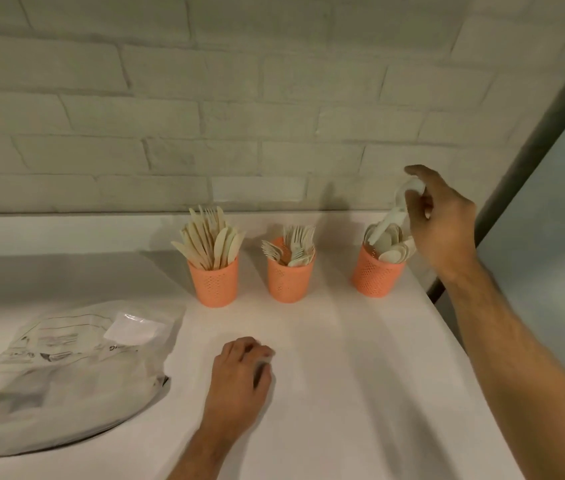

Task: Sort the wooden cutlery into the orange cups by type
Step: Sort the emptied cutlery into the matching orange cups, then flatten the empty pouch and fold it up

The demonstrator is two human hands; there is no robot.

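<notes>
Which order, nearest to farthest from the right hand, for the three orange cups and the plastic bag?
From the right hand:
1. Spoon cup, right, just under the hand.
2. Fork cup, middle.
3. Knife cup, left of the row.
4. Plastic bag, far left, front.

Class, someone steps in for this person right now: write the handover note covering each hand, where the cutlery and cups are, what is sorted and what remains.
Right hand: over the right cup, pinching a wooden spoon whose lower end is at the spoons already in that cup.
Left hand: resting on the table, fingers curled; blur hides whether it holds anything.
Left cup: knives, with a few fork tines at the back. Middle cup: forks.
Plastic bag lies at left; contents not visible.
Done: no loose cutlery visible on the table.
Left: release the spoon, check the left cup for stray forks, check the bag.
</notes>
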